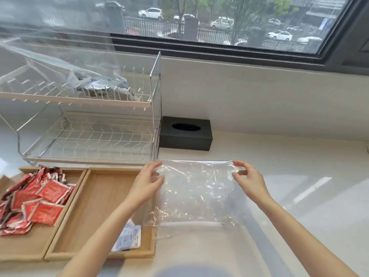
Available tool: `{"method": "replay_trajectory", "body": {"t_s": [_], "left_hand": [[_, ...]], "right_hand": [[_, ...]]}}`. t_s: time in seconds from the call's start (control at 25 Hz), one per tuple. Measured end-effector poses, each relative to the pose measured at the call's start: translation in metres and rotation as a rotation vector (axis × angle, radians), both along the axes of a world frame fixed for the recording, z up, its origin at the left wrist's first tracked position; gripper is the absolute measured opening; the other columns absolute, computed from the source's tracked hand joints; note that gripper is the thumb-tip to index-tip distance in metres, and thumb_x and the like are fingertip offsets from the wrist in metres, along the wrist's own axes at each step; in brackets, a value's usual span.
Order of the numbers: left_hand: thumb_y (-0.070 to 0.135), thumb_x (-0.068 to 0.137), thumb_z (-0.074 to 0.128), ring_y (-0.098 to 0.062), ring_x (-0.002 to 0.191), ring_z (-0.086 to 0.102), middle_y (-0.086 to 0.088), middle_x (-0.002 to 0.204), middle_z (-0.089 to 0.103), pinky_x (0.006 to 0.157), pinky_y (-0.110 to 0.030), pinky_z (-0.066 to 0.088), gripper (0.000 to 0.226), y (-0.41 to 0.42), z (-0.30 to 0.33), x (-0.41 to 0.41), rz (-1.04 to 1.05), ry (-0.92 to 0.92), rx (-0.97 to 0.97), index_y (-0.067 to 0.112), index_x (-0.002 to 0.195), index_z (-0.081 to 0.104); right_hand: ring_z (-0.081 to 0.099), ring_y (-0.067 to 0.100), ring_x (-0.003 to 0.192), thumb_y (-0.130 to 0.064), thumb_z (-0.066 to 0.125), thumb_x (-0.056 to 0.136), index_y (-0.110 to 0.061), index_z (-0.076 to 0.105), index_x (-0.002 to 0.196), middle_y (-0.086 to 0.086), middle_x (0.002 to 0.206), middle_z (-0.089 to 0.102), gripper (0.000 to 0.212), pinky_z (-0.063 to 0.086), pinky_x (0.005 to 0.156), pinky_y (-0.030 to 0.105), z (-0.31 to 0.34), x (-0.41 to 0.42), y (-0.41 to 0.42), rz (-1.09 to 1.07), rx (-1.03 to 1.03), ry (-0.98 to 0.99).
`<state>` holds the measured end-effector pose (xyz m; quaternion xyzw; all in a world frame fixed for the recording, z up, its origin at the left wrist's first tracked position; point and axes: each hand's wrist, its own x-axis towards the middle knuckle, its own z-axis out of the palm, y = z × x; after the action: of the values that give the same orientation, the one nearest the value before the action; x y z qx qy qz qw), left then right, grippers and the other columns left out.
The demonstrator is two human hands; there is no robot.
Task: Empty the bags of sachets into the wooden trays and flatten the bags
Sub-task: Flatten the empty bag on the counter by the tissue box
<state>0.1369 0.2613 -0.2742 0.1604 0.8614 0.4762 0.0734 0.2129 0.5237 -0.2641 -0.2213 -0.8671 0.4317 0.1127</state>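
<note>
An empty clear plastic bag is stretched out over the white counter, its left edge overlapping the right wooden tray. My left hand pinches the bag's upper left corner and my right hand pinches its upper right corner. The left wooden tray holds a heap of several red sachets. One white sachet lies in the right tray, partly under my left forearm. Another clear bag with dark sachets lies on the upper shelf of the dish rack.
A white wire dish rack with two shelves stands behind the trays. A black tissue box sits to its right against the wall. A window runs along the back, above the white counter.
</note>
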Motion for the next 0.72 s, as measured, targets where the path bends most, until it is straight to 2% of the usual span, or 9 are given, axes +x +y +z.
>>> {"method": "replay_trajectory", "body": {"t_s": [0.12,0.2,0.28,0.52,0.6,0.68,0.72], "left_hand": [[0.023,0.084,0.056,-0.02,0.128,0.033,-0.008,0.149,0.021,0.106,-0.027,0.026,0.062,0.027,-0.013,-0.014,-0.006,-0.005,-0.141,0.01,0.138,0.029],[0.032,0.082,0.056,-0.028,0.14,0.012,-0.01,0.153,0.004,0.114,-0.038,0.015,0.072,0.044,-0.02,-0.026,0.014,-0.018,-0.242,0.012,0.141,0.019],[0.034,0.082,0.058,-0.028,0.142,-0.002,-0.01,0.153,-0.01,0.114,-0.042,0.009,0.079,0.06,-0.027,-0.037,0.051,-0.02,-0.33,0.017,0.143,0.011],[0.043,0.081,0.056,-0.028,0.141,-0.017,-0.013,0.15,-0.026,0.114,-0.047,0.003,0.084,0.092,-0.058,-0.066,0.125,-0.029,-0.453,0.021,0.144,0.005],[0.045,0.082,0.055,-0.028,0.139,-0.023,-0.014,0.149,-0.028,0.114,-0.045,-0.003,0.083,0.096,-0.068,-0.077,0.133,0.002,-0.493,0.022,0.144,0.005],[0.043,0.084,0.052,-0.028,0.137,-0.027,-0.014,0.149,-0.029,0.113,-0.043,-0.009,0.077,0.099,-0.073,-0.084,0.137,0.039,-0.534,0.024,0.143,0.006],[0.042,0.086,0.049,-0.027,0.138,-0.027,-0.014,0.149,-0.027,0.113,-0.043,-0.01,0.072,0.099,-0.074,-0.086,0.13,0.076,-0.556,0.024,0.143,0.009]], "right_hand": [[0.051,0.017,0.091,-0.006,0.052,0.086,-0.012,0.05,0.125,0.004,0.129,0.05,0.039,0.035,0.082,0.022,-0.013,-0.02,0.021,0.074,0.051,-0.025],[0.05,0.017,0.091,-0.007,0.052,0.086,-0.013,0.048,0.128,0.006,0.131,0.048,0.042,0.035,0.083,0.023,-0.022,-0.038,0.034,0.115,0.072,-0.043],[0.05,0.017,0.089,-0.007,0.053,0.086,-0.013,0.047,0.129,0.006,0.133,0.046,0.043,0.035,0.083,0.022,-0.033,-0.057,0.044,0.142,0.081,-0.058],[0.052,0.017,0.087,-0.007,0.057,0.084,-0.011,0.047,0.127,0.007,0.133,0.044,0.044,0.032,0.071,0.014,-0.075,-0.098,0.058,0.151,0.05,-0.085],[0.053,0.018,0.095,-0.008,0.057,0.084,-0.01,0.047,0.128,0.008,0.135,0.043,0.045,0.035,0.08,0.014,-0.086,-0.107,0.06,0.132,0.02,-0.061],[0.045,0.025,0.119,-0.015,0.056,0.086,-0.013,0.041,0.133,0.011,0.144,0.033,0.049,0.033,0.102,0.029,-0.091,-0.114,0.062,0.109,0.093,-0.106],[0.034,0.029,0.13,-0.02,0.053,0.088,-0.015,0.037,0.136,0.012,0.149,0.023,0.051,0.026,0.108,0.037,-0.091,-0.116,0.06,0.089,0.165,-0.163]]}}
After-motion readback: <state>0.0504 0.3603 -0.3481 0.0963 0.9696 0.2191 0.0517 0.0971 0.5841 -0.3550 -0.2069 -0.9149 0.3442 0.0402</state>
